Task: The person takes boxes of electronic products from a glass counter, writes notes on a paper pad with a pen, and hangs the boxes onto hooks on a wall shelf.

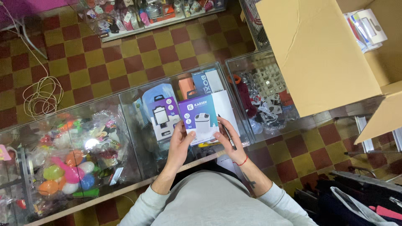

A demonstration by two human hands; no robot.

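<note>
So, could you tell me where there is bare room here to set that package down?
Both hands, left and right, hold the package. Bare glass top lies left of it, and more between it and the cardboard box. The checkered floor beyond is open. The box crowds the right end.

Cut off: large brown cardboard box point(331, 50) ran past the top and right edges.
Hidden: purple-and-white charger package point(200, 119) lower corners, behind fingers.

A purple-and-white flat package point(200, 119) sits upright mid-frame, a similar white-and-purple package point(164, 117) just left, a blue-and-white box point(206, 81) behind.
</note>
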